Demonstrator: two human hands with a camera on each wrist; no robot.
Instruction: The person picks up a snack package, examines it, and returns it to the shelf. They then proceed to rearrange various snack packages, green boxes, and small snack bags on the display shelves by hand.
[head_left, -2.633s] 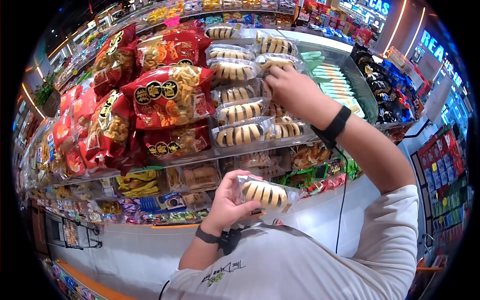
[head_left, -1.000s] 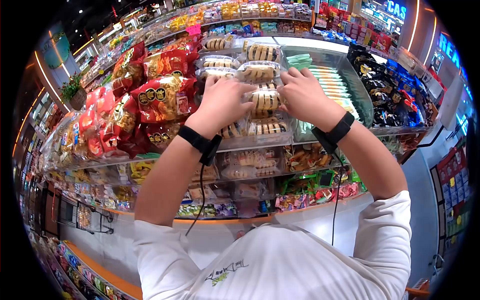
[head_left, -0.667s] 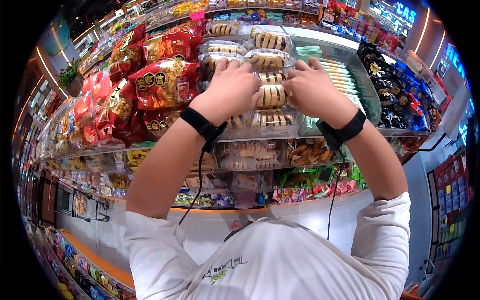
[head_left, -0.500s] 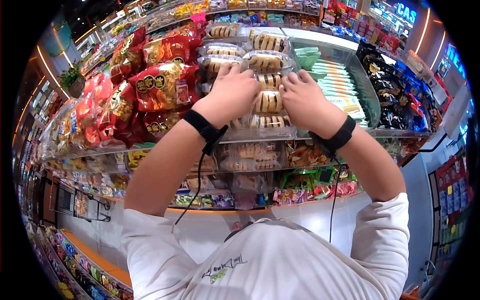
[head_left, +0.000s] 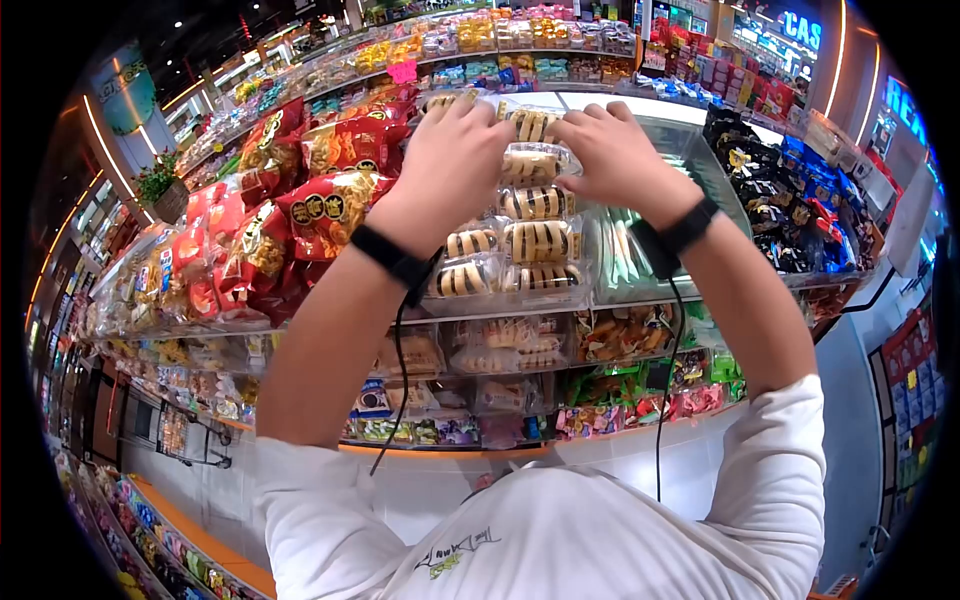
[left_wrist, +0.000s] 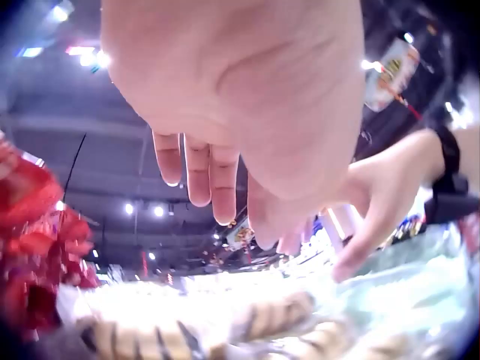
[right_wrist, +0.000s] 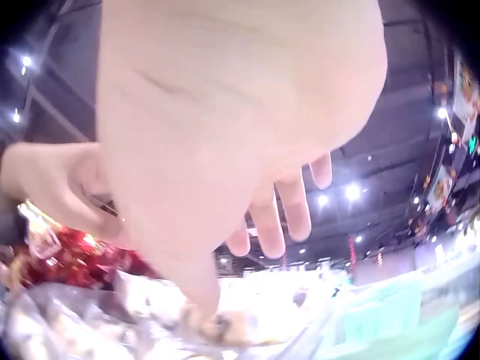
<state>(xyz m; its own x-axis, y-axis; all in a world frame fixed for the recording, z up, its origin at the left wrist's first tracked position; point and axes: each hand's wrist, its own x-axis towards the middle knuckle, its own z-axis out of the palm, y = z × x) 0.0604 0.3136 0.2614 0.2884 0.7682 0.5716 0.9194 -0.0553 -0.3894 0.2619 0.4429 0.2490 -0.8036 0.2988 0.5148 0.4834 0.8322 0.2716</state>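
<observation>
Two rows of clear-wrapped striped pastries [head_left: 540,241] lie in a clear display bin. My left hand [head_left: 452,165] reaches over the far part of the left row and hides some packs. In the left wrist view its fingers [left_wrist: 196,176] extend loosely, with nothing in them, above a striped pastry pack [left_wrist: 150,341]. My right hand [head_left: 622,165] is at the right side of the far packs, its thumb pointing in towards them. The right wrist view shows the fingers [right_wrist: 266,225] extended and the thumb close over a pale pack, partly washed out by glare.
Red snack bags [head_left: 325,208] are heaped left of the pastries. Pale green packets [head_left: 622,250] fill the bin on the right, with black bags [head_left: 745,165] and blue ones beyond. Packaged snacks [head_left: 510,345] sit on shelves below the bin's front edge.
The pastry pack held in my left hand at first is no longer in that hand. Both hands have since reached over the rows and moved forward to the far packs, uncovering nearer ones.
</observation>
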